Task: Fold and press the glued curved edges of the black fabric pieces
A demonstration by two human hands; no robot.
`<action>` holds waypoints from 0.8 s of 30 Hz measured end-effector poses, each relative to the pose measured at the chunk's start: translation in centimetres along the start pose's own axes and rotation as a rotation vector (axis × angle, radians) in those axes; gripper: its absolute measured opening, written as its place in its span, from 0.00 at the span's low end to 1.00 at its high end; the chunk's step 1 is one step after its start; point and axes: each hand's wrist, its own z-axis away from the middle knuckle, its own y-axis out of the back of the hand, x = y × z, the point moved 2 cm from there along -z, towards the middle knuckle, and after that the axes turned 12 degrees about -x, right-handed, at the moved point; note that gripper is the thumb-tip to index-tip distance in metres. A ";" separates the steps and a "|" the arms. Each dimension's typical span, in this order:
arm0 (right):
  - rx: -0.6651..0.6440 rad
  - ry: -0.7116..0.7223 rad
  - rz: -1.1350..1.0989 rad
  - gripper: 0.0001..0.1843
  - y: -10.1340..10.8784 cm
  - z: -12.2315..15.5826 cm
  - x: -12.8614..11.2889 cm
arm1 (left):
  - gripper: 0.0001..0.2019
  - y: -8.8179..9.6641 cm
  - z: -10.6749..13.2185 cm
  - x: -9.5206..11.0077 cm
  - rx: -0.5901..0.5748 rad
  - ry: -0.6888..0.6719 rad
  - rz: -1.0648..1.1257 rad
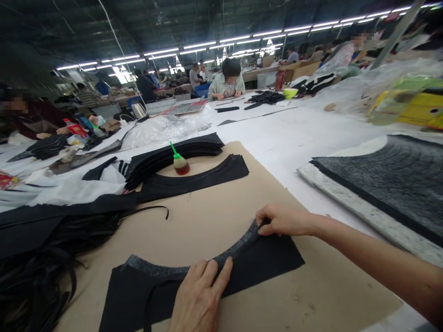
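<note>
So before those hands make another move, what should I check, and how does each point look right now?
1. Left hand steadying the black piece: ok, fingers resting on it near the curved edge.
2. Right hand gripping: ok, pinching dark material at the curve's right end.
3. Narrow black strip clear of the piece: not ok, it trails across it beside the left hand.
4. Grey band stuck down along the curve: cannot tell.
5. Green-tipped bottle upright, away from both hands: ok.
</note>
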 end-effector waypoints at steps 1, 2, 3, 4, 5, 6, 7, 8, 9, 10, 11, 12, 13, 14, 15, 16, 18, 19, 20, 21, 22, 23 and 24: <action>0.006 -0.003 -0.014 0.04 -0.2 -0.1 0.1 | 0.41 -0.2 0.0 0.0 0.018 -0.005 -0.017; 0.016 -0.006 -0.022 0.04 -0.4 -0.2 0.1 | 0.40 -0.3 -0.1 0.0 0.033 -0.010 -0.034; 0.027 -0.010 -0.025 0.04 -0.6 -0.3 0.1 | 0.40 -0.4 -0.1 0.0 0.047 -0.012 -0.050; 0.036 -0.015 -0.025 0.04 -0.7 -0.3 0.2 | 0.40 -0.4 -0.1 0.0 0.059 -0.013 -0.065; 0.044 -0.021 -0.022 0.03 -0.8 -0.4 0.2 | 0.40 -0.4 -0.1 0.0 0.069 -0.015 -0.077; 0.051 -0.028 -0.017 0.03 -0.8 -0.4 0.2 | 0.40 -0.3 -0.2 0.0 0.074 -0.013 -0.084; 0.058 -0.034 -0.011 0.03 -0.9 -0.4 0.2 | 0.39 -0.2 -0.2 0.1 0.077 -0.012 -0.085; 0.065 -0.041 -0.003 0.03 -0.9 -0.4 0.2 | 0.38 -0.1 -0.2 0.1 0.076 -0.018 -0.082; 0.073 -0.049 0.007 0.03 -0.9 -0.4 0.1 | 0.38 -0.1 -0.3 0.2 0.077 -0.026 -0.078; 0.081 -0.057 0.016 0.03 -0.9 -0.4 0.0 | 0.37 0.0 -0.3 0.2 0.077 -0.029 -0.077; 0.090 -0.066 0.025 0.02 -0.9 -0.4 -0.1 | 0.37 0.1 -0.4 0.2 0.077 -0.027 -0.078; 0.100 -0.074 0.033 0.02 -1.0 -0.3 -0.2 | 0.37 0.1 -0.4 0.2 0.078 -0.026 -0.081; 0.110 -0.080 0.038 0.02 -1.0 -0.3 -0.3 | 0.37 0.1 -0.4 0.2 0.079 -0.024 -0.085; 0.122 -0.087 0.042 0.02 -1.0 -0.3 -0.4 | 0.37 0.1 -0.4 0.2 0.081 -0.025 -0.090; 0.135 -0.093 0.042 0.02 -1.1 -0.3 -0.5 | 0.36 0.1 -0.5 0.1 0.084 -0.030 -0.096; 0.147 -0.101 0.040 0.03 -1.1 -0.3 -0.5 | 0.36 0.0 -0.5 0.1 0.088 -0.035 -0.104; 0.170 -0.120 0.023 0.04 -1.2 -0.3 -0.3 | 0.35 0.0 -0.4 0.2 0.099 -0.039 -0.124; 0.181 -0.126 0.010 0.04 -1.3 -0.4 -0.1 | 0.34 0.0 -0.5 0.2 0.101 -0.040 -0.132; 0.193 -0.131 -0.006 0.05 -1.4 -0.4 0.2 | 0.34 0.0 -0.5 0.2 0.104 -0.040 -0.137; 0.207 -0.133 -0.023 0.06 -1.5 -0.5 0.5 | 0.33 0.0 -0.5 0.2 0.106 -0.039 -0.141; 0.223 -0.131 -0.041 0.07 -1.6 -0.5 0.8 | 0.33 0.0 -0.5 0.1 0.109 -0.038 -0.145; 0.242 -0.125 -0.058 0.07 -1.7 -0.5 1.1 | 0.32 0.0 -0.6 0.1 0.117 -0.038 -0.151; 0.262 -0.115 -0.073 0.07 -1.9 -0.5 1.3 | 0.31 -0.1 -0.6 0.1 0.127 -0.037 -0.159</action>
